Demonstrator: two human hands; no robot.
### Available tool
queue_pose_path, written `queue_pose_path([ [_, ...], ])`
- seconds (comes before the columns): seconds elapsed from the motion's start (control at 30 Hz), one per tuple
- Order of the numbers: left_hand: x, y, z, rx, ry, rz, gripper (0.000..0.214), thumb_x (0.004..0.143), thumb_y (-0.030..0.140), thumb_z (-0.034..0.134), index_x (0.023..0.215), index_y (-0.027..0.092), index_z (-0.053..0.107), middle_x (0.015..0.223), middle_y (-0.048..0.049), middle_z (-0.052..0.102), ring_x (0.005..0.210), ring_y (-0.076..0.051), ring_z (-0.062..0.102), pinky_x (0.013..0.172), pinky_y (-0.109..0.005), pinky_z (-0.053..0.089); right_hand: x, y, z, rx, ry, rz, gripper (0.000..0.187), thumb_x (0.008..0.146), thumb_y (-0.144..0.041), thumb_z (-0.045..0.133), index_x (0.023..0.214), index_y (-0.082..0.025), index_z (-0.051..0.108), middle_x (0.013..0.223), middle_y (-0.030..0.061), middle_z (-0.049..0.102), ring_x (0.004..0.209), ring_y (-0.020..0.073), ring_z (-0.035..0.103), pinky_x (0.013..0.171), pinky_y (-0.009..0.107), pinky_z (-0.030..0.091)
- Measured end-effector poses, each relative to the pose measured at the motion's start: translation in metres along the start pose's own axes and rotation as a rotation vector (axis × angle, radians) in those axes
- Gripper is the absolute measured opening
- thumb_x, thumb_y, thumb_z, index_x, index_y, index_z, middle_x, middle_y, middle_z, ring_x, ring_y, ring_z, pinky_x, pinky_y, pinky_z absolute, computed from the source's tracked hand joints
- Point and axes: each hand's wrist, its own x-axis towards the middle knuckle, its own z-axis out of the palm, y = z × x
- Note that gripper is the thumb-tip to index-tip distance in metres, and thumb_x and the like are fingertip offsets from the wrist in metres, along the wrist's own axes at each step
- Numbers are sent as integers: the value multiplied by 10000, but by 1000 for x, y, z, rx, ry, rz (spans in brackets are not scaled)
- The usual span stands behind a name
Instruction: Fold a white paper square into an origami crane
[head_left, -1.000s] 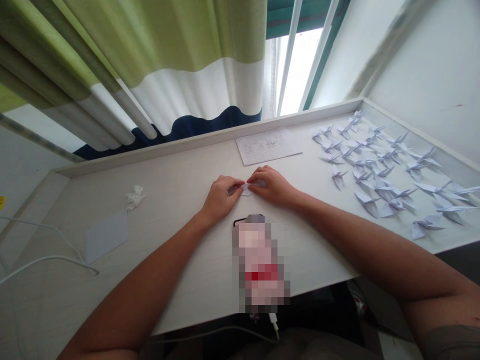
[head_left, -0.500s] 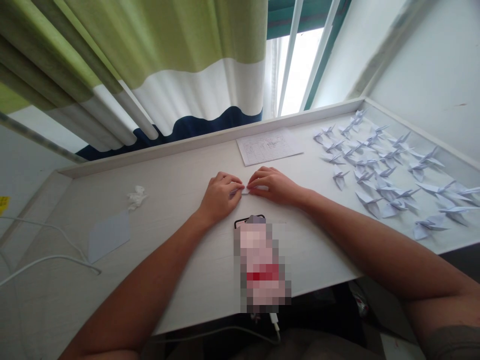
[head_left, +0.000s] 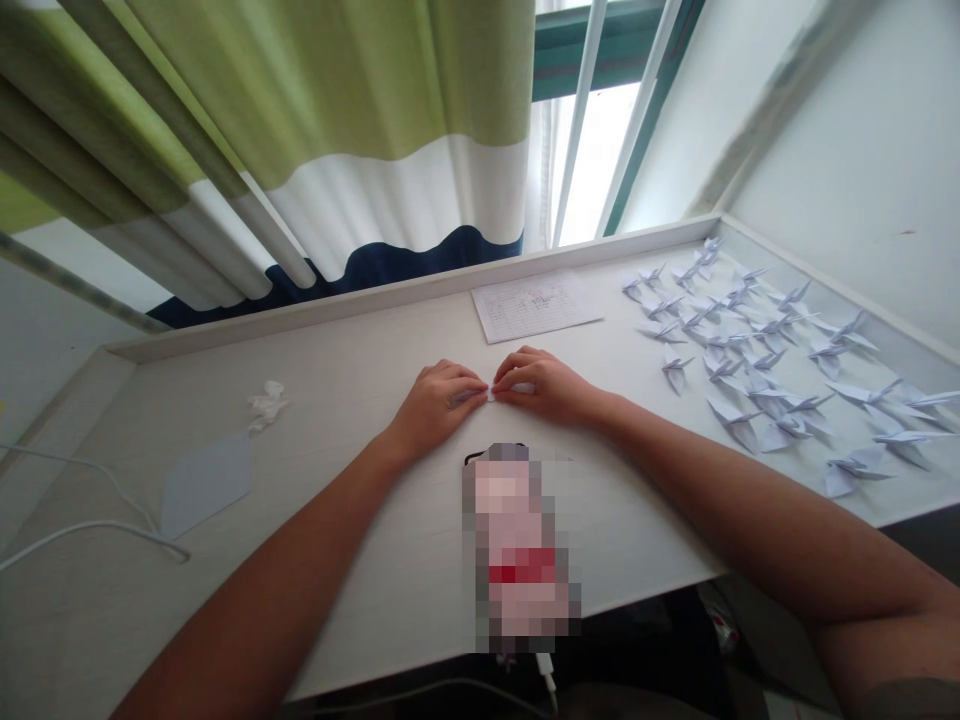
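Between my two hands is a small piece of folded white paper (head_left: 491,395), mostly covered by the fingers. My left hand (head_left: 442,400) pinches its left side, with thumb and fingertips pressed together. From the other side, my right hand (head_left: 541,385) grips the paper the same way, and the fingertips of both hands nearly meet. The exact shape of the folds is hidden. Just in front of the hands lies a phone (head_left: 517,545) whose screen is blurred out, with a white cable plugged into its lower end.
Many white paper cranes (head_left: 765,360) crowd the right side of the white desk (head_left: 360,580). A printed sheet (head_left: 536,305) lies behind my hands. On the left are a crumpled tissue (head_left: 268,405), a plain paper sheet (head_left: 206,483) and a white cable (head_left: 97,530). A curtain (head_left: 405,160) hangs behind.
The camera view has tilted up slightly, so the desk and things on it sit lower. Both hands still pinch the paper, with the fingertips slightly closer together.
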Motion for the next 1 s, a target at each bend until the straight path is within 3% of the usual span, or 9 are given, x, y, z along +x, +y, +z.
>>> queue_pose_path([
  [0.13, 0, 1, -1, 32, -23, 15, 82, 960, 299, 753, 920, 265, 816, 1043, -41, 816, 1043, -260, 703, 967, -462, 470, 0, 0, 0, -21, -8, -6, 142, 992, -271, 706, 937, -255, 837, 1044, 60, 788, 983, 244, 646, 931, 417, 479],
  [0.53, 2, 4, 2, 5, -33, -76, 149, 995, 272, 665, 916, 227, 783, 1024, -53, 799, 1031, -258, 699, 964, -453, 452, 3, -1, 5, -33, 10, 57, 169, 1003, -289, 643, 909, -224, 767, 1027, 80, 760, 982, 261, 619, 934, 431, 450],
  [1.0, 3, 8, 9, -123, 71, -203, 73, 907, 218, 726, 839, 216, 751, 955, -49, 797, 964, -248, 711, 925, -424, 506, 6, -3, 10, 48, 75, 149, 101, 922, -248, 701, 845, -218, 759, 1004, 88, 752, 1000, 277, 644, 942, 450, 491],
])
